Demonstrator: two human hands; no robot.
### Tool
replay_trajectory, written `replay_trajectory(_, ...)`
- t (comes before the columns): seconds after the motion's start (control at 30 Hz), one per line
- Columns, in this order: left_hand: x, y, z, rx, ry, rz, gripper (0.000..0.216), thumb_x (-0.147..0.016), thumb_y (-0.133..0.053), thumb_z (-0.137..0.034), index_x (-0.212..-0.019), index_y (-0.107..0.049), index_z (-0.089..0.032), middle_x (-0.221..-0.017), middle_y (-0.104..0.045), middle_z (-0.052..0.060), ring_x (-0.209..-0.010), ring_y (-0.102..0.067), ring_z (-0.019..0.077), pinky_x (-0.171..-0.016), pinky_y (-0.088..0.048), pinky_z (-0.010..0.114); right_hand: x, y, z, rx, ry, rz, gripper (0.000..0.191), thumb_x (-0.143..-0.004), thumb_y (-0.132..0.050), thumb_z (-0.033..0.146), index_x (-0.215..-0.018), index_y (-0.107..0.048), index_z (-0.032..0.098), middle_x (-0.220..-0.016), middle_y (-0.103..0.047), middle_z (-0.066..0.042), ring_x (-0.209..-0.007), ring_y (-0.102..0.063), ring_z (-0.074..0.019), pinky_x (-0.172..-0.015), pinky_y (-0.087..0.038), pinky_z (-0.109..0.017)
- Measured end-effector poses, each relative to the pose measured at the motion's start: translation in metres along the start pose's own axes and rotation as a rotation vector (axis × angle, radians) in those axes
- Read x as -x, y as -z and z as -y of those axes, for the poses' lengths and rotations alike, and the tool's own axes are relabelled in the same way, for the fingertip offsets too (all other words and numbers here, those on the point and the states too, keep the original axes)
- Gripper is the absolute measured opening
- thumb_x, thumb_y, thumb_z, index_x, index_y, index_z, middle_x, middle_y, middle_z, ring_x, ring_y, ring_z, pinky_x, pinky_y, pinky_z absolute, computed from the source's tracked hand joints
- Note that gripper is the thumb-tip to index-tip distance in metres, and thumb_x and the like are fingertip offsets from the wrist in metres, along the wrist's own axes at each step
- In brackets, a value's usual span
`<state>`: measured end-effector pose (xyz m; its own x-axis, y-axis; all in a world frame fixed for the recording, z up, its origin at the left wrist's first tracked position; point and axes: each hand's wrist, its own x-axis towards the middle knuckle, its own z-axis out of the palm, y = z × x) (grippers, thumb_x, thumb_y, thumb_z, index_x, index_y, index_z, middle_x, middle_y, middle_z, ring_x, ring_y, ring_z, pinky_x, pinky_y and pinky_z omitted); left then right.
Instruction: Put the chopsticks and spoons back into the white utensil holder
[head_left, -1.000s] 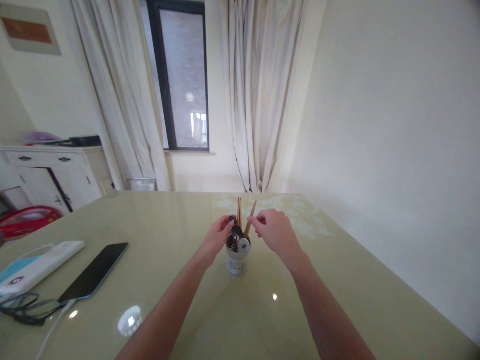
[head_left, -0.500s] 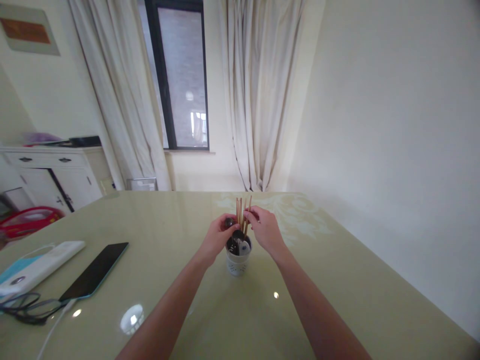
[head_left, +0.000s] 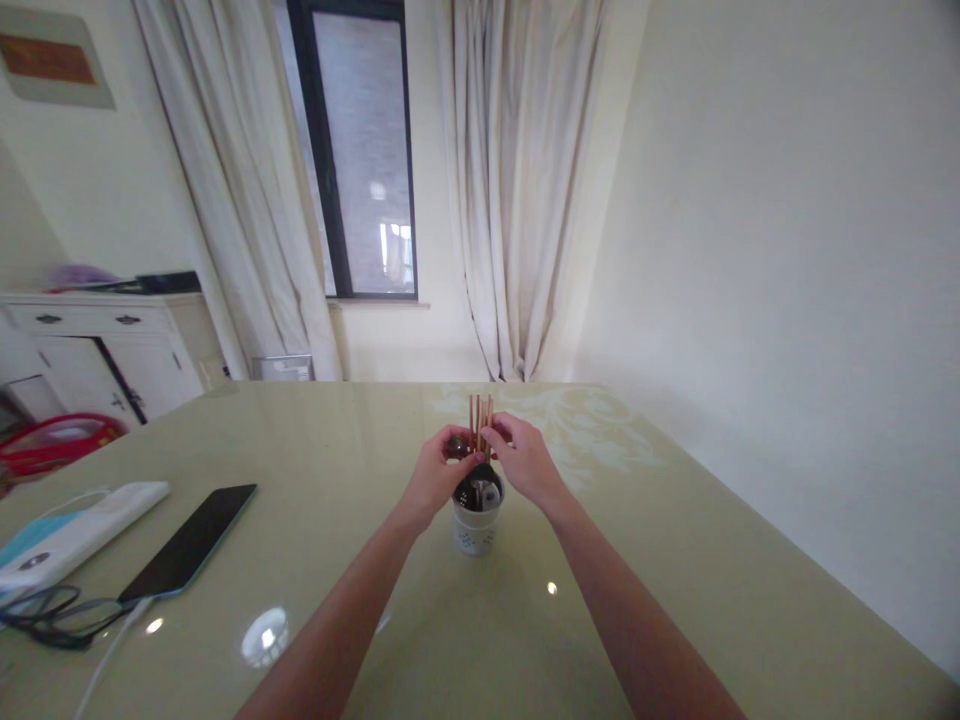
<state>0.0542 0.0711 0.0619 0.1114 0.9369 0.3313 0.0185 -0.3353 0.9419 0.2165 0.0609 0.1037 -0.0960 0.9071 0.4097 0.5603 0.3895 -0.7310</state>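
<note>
A small white perforated utensil cup (head_left: 474,528) stands near the middle of the pale green table (head_left: 675,560). Several brown wooden chopsticks (head_left: 478,418) and dark spoon ends stick up from it. My right hand (head_left: 521,462) pinches the chopsticks from the right, fingers closed round them. From the left, my left hand (head_left: 439,472) has its fingers curled against the cup's rim and the dark utensil heads. Both hands nearly touch above the cup.
A black phone (head_left: 191,550), a white box (head_left: 75,530) and dark-framed glasses (head_left: 52,620) lie at the table's left. A white cabinet (head_left: 105,350) and a red basket (head_left: 52,440) stand beyond. Curtains and a window are behind; a wall runs along the right.
My right hand has moved left and gathered the slanted chopstick in with the others, so the bundle now stands upright. My left hand has stayed at the cup.
</note>
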Motion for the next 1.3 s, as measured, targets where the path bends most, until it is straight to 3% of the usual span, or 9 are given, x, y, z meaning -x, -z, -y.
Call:
replay_trajectory(0.17, 0.002, 0.001, -0.001, 0.067, 0.062, 0.034, 0.049, -0.075, -0.085, -0.043, -0.114, -0.069, -0.019, -0.099, -0.079, 0.007, -0.09, -0.073, 0.0216, -0.086, -0.058, 0.035, -0.001, 0.001, -0.001, 0.035, -0.044, 0.003, 0.025, -0.101, -0.054, 0.027, -0.082, -0.068, 0.019, -0.077, -0.072, -0.002, -0.074, -0.067, -0.0175, -0.069, -0.05, -0.025)
replay_trajectory(0.37, 0.004, 0.002, -0.004, 0.08, 0.084, 0.043, 0.044, -0.072, -0.085, -0.044, -0.105, -0.071, -0.019, -0.098, -0.078, 0.006, -0.09, -0.073, 0.0219, -0.087, -0.057, 0.035, -0.001, -0.001, -0.005, -0.031, -0.071, -0.017, 0.015, -0.1, -0.057, 0.025, -0.106, -0.07, 0.02, -0.083, -0.077, -0.002, -0.077, -0.072, -0.0177, -0.072, -0.053, -0.026)
replay_trajectory(0.5, 0.005, 0.003, -0.005, 0.059, 0.098, 0.045, 0.044, -0.071, -0.086, -0.047, -0.102, -0.07, -0.019, -0.094, -0.077, 0.005, -0.089, -0.072, 0.0226, -0.085, -0.056, 0.035, -0.001, 0.0, -0.006, -0.058, -0.085, -0.011, 0.014, -0.1, -0.058, 0.027, -0.1, -0.071, 0.02, -0.087, -0.079, -0.004, -0.082, -0.075, -0.0193, -0.074, -0.055, -0.028)
replay_trajectory(0.67, 0.003, 0.015, -0.008, 0.104, 0.159, 0.16, 0.062, -0.071, -0.087, -0.051, -0.12, -0.067, -0.019, -0.106, -0.077, 0.008, -0.096, -0.072, 0.0235, -0.085, -0.055, 0.035, -0.001, 0.017, 0.001, 0.008, -0.1, -0.064, 0.029, -0.104, -0.056, 0.042, -0.095, -0.071, 0.019, -0.088, -0.078, -0.006, -0.084, -0.074, -0.0205, -0.076, -0.054, -0.031)
replay_trajectory(0.77, 0.002, 0.023, -0.01, 0.108, 0.215, 0.212, 0.067, -0.072, -0.087, -0.05, -0.126, -0.063, -0.019, -0.104, -0.076, 0.007, -0.091, -0.071, 0.021, -0.078, -0.053, 0.032, 0.002, 0.032, 0.009, 0.04, 0.005, -0.11, 0.031, -0.096, -0.068, 0.05, -0.093, -0.069, 0.019, -0.085, -0.076, -0.004, -0.081, -0.071, -0.0197, -0.074, -0.052, -0.03)
replay_trajectory(0.87, 0.002, 0.027, -0.013, 0.076, 0.222, 0.262, 0.055, -0.074, -0.086, -0.048, -0.115, -0.066, -0.017, -0.099, -0.075, 0.006, -0.087, -0.069, 0.0186, -0.075, -0.051, 0.029, 0.007, 0.04, 0.016, 0.01, 0.118, 0.126, 0.026, -0.085, -0.082, 0.041, -0.097, -0.072, 0.02, -0.087, -0.076, -0.001, -0.078, -0.069, -0.0179, -0.069, -0.049, -0.027)
replay_trajectory(0.97, 0.002, 0.028, -0.016, 0.043, 0.22, 0.3, 0.046, -0.077, -0.083, -0.048, -0.108, -0.068, -0.017, -0.096, -0.073, 0.005, -0.088, -0.067, 0.0188, -0.077, -0.052, 0.03, 0.01, 0.039, 0.022, 0.104, 0.166, 0.279, 0.004, -0.085, -0.08, 0.022, -0.086, -0.076, 0.021, -0.081, -0.076, 0.0, -0.075, -0.067, -0.0167, -0.069, -0.047, -0.027)
replay_trajectory(1.17, 0.005, 0.032, -0.022, 0.002, 0.25, 0.344, 0.05, -0.083, -0.078, -0.054, -0.117, -0.064, -0.02, -0.109, -0.073, 0.008, -0.103, -0.067, 0.0234, -0.086, -0.054, 0.037, 0.01, 0.03, 0.029, 0.13, 0.17, 0.089, 0.01, -0.091, -0.071, 0.017, -0.083, -0.076, 0.02, -0.078, -0.077, -0.001, -0.073, -0.067, -0.0167, -0.07, -0.046, -0.027)
replay_trajectory(1.3, 0.007, 0.037, -0.023, 0.021, 0.267, 0.389, 0.051, -0.085, -0.077, -0.053, -0.122, -0.06, -0.022, -0.12, -0.071, 0.008, -0.111, -0.066, 0.0242, -0.091, -0.053, 0.039, 0.011, 0.023, 0.032, 0.169, 0.15, 0.119, 0.008, -0.09, -0.072, 0.016, -0.086, -0.077, 0.021, -0.081, -0.079, -0.001, -0.075, -0.07, -0.0173, -0.072, -0.047, -0.027)
